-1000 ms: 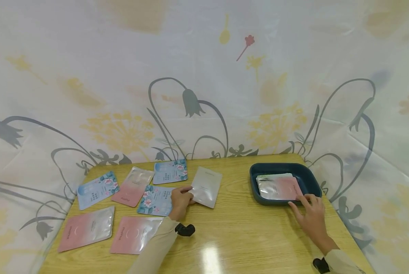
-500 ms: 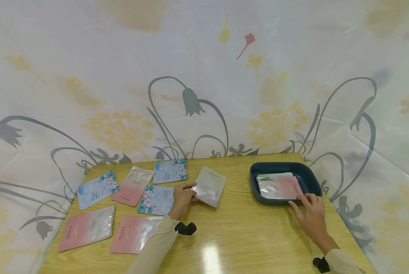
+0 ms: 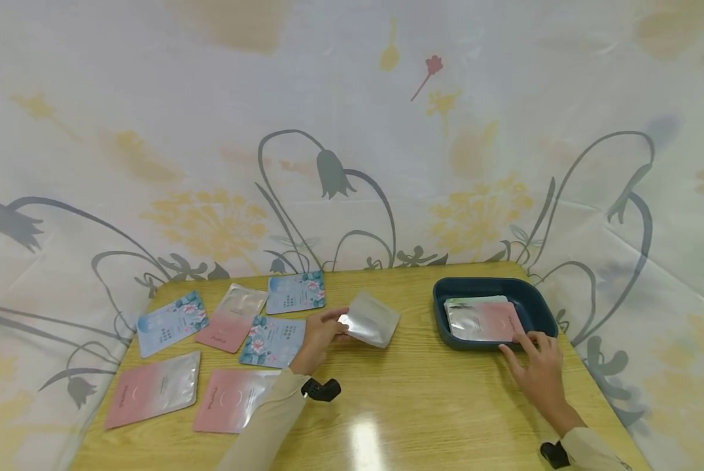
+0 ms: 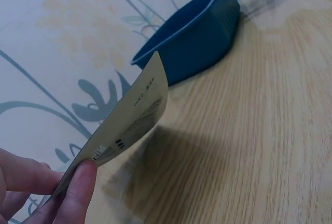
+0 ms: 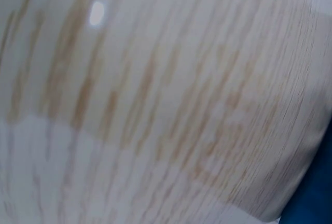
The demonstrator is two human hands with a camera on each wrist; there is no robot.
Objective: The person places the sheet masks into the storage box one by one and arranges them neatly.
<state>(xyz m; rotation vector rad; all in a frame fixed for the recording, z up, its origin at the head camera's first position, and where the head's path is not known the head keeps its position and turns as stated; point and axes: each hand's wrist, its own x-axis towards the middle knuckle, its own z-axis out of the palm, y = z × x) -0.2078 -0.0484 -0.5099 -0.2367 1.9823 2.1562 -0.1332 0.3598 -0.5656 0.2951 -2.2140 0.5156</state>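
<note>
In the head view my left hand (image 3: 318, 339) pinches a pale silver face mask packet (image 3: 373, 319) by its left edge. The left wrist view shows that packet (image 4: 129, 115) tilted above the table, thumb on one face and fingers on the other. On the right, my right hand (image 3: 539, 374) grips the near rim of a dark blue basin (image 3: 534, 311). A pink-and-silver face mask packet (image 3: 486, 320) lies inside it, over a partly covered light one with a green edge. The right wrist view catches only blurred wood and a corner of the basin (image 5: 314, 193).
Blue floral packets (image 3: 172, 325) and pink-and-silver packets (image 3: 154, 390) lie spread over the table's left side. One pink packet (image 3: 228, 400) is partly covered by my left sleeve. A patterned cloth (image 3: 352, 196) stands behind the wooden table (image 3: 422, 405).
The pale silver packet, flat on the table a second ago, is now raised and tilted in my left hand, shifted slightly right. My right hand has stayed at the basin's rim.
</note>
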